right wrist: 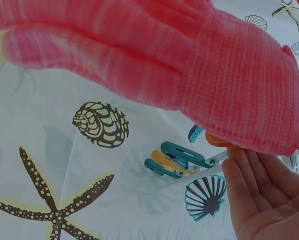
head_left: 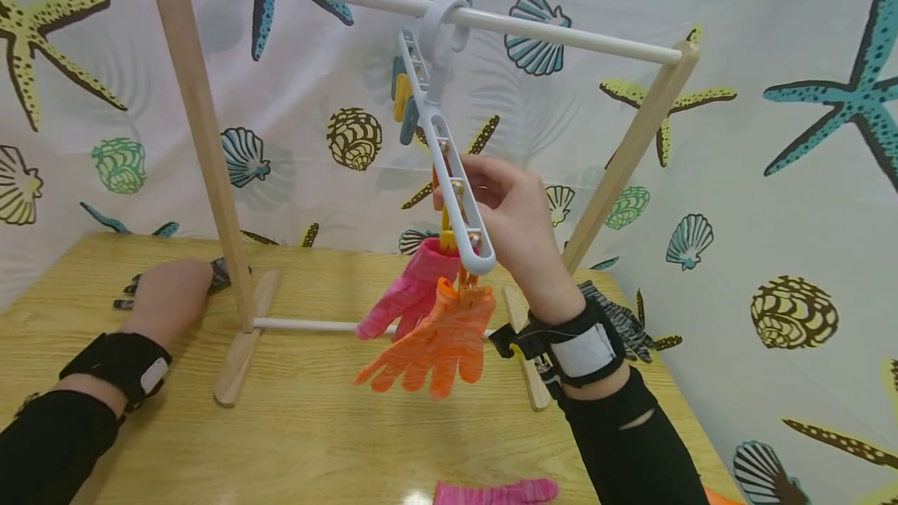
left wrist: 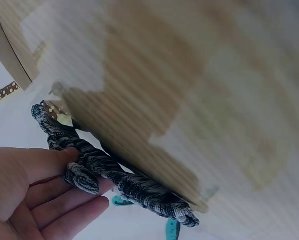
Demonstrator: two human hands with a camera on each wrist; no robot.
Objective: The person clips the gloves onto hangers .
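Dark glove [left wrist: 124,181] seemingly pinched in left hand [left wrist: 42,192].

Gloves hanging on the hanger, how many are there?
2: an orange glove at the near end of the hanger, and a pink glove just behind it. Another could be hidden.

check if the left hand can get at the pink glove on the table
Probably yes: the left hand must first release the dark glove, but bare table leaves its way to the pink glove free.
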